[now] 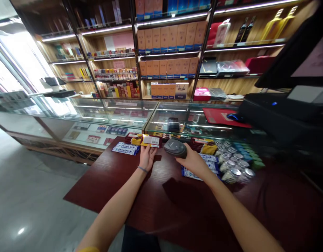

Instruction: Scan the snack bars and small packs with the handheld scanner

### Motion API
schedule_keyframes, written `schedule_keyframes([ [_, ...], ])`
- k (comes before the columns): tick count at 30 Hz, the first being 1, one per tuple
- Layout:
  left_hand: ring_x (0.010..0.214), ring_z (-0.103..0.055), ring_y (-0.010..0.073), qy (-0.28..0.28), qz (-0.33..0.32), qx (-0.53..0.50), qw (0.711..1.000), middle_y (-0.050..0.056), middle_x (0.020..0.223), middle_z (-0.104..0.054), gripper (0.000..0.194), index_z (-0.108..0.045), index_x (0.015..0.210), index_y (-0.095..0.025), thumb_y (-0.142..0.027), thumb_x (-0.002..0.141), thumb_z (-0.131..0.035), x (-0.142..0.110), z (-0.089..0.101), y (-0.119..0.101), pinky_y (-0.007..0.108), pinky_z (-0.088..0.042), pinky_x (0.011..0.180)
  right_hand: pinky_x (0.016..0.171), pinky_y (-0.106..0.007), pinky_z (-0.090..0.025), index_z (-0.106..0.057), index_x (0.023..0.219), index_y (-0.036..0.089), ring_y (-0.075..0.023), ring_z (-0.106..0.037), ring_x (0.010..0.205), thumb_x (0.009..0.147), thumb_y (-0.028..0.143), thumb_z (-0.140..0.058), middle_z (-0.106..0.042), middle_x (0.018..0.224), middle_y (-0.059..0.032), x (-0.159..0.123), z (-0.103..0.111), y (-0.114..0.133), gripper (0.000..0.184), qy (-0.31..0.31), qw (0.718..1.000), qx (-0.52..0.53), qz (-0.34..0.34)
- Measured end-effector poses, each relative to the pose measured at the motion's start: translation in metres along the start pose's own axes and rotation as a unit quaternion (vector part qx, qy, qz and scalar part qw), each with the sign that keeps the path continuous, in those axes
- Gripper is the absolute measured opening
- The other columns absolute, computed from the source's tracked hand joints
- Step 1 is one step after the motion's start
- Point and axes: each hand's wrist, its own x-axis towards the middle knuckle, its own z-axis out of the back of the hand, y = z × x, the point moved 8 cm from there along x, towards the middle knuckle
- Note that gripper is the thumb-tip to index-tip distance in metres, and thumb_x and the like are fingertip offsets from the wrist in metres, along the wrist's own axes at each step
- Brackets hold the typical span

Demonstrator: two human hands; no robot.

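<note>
Holding a red-gold packet label-up in the left hand, fingers curled under it so the label stayed showing | right hand had its fingers wrapped round a handheld scanner, just beside the packet | both above a dark wood counter, cans piled nearby

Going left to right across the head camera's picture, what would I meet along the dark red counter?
Blue-and-white packets → left hand holding a red-and-yellow packet → barcode scanner → right hand → silver-topped cans.
</note>
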Motion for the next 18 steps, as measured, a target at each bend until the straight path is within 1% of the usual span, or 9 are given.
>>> schedule_keyframes([
  [3, 0.099, -0.066, 0.0142, 0.035, -0.029, 0.044, 0.998, 0.003, 0.119, -0.067, 0.045, -0.054, 0.116, -0.028, -0.023, 0.078, -0.078, 0.001, -0.01, -0.009, 0.037, -0.052, 0.095, 0.067, -0.03, -0.048, -0.056, 0.113, 0.029, -0.0252, -0.071, 0.083, 0.075, 0.037, -0.068, -0.073, 0.088, -0.0028, 0.003, 0.017, -0.005, 0.041, -0.031, 0.999, 0.017, -0.004],
  [5, 0.1, -0.066, 0.0152, 0.055, -0.049, 0.08, 0.994, 0.004, 0.119, -0.067, 0.047, -0.053, 0.115, -0.027, -0.026, 0.076, -0.08, 0.004, -0.021, -0.016, 0.036, -0.054, 0.092, 0.069, -0.031, -0.049, -0.056, 0.116, 0.028, -0.0253, -0.07, 0.084, 0.075, 0.038, -0.068, -0.073, 0.089, -0.0041, 0.004, 0.032, -0.009, 0.044, -0.052, 0.998, 0.028, -0.008],
  [8, 0.097, -0.067, 0.0163, 0.08, -0.072, 0.137, 0.985, 0.005, 0.112, -0.068, 0.049, -0.05, 0.116, -0.025, -0.034, 0.077, -0.078, 0.011, -0.044, -0.023, 0.035, -0.055, 0.087, 0.07, -0.033, -0.05, -0.058, 0.116, 0.026, -0.0246, -0.069, 0.085, 0.076, 0.039, -0.067, -0.073, 0.094, -0.0056, 0.003, 0.059, -0.013, 0.043, -0.089, 0.995, 0.053, -0.004],
  [10, 0.091, -0.069, 0.0172, 0.09, -0.082, 0.182, 0.976, 0.005, 0.105, -0.07, 0.047, -0.051, 0.114, -0.022, -0.037, 0.078, -0.077, 0.017, -0.063, -0.025, 0.034, -0.055, 0.083, 0.067, -0.032, -0.05, -0.058, 0.115, 0.026, -0.0226, -0.069, 0.079, 0.076, 0.04, -0.066, -0.073, 0.094, -0.0054, 0.0, 0.078, -0.016, 0.042, -0.112, 0.991, 0.072, -0.005],
  [12, 0.086, -0.069, 0.0186, 0.092, -0.093, 0.228, 0.965, 0.006, 0.099, -0.072, 0.041, -0.056, 0.111, -0.019, -0.036, 0.079, -0.075, 0.021, -0.082, -0.023, 0.035, -0.055, 0.083, 0.058, -0.03, -0.049, -0.056, 0.117, 0.025, -0.0189, -0.065, 0.062, 0.077, 0.042, -0.065, -0.072, 0.086, -0.0031, -0.003, 0.096, -0.022, 0.043, -0.126, 0.988, 0.091, -0.022],
  [14, 0.087, -0.07, 0.0205, 0.087, -0.105, 0.263, 0.955, 0.006, 0.093, -0.073, 0.032, -0.064, 0.106, -0.017, -0.032, 0.079, -0.075, 0.021, -0.102, -0.019, 0.035, -0.054, 0.087, 0.048, -0.029, -0.045, -0.054, 0.119, 0.026, -0.0158, -0.057, 0.045, 0.078, 0.045, -0.065, -0.068, 0.073, 0.0009, -0.006, 0.11, -0.031, 0.046, -0.13, 0.984, 0.117, -0.043],
  [16, 0.091, -0.07, 0.0227, 0.094, -0.124, 0.302, 0.94, 0.006, 0.092, -0.074, 0.022, -0.07, 0.1, -0.02, -0.028, 0.08, -0.074, 0.017, -0.124, -0.011, 0.035, -0.052, 0.093, 0.043, -0.029, -0.042, -0.053, 0.117, 0.026, -0.0151, -0.052, 0.039, 0.078, 0.047, -0.065, -0.063, 0.063, 0.0044, -0.01, 0.123, -0.038, 0.046, -0.135, 0.979, 0.146, -0.048],
  [18, 0.095, -0.069, 0.0246, 0.124, -0.146, 0.353, 0.916, 0.004, 0.093, -0.076, 0.017, -0.074, 0.096, -0.024, -0.026, 0.079, -0.075, 0.009, -0.146, 0.0, 0.036, -0.05, 0.096, 0.041, -0.028, -0.041, -0.052, 0.114, 0.026, -0.0156, -0.052, 0.038, 0.077, 0.046, -0.066, -0.058, 0.056, 0.0067, -0.014, 0.136, -0.044, 0.044, -0.15, 0.971, 0.178, -0.047],
])
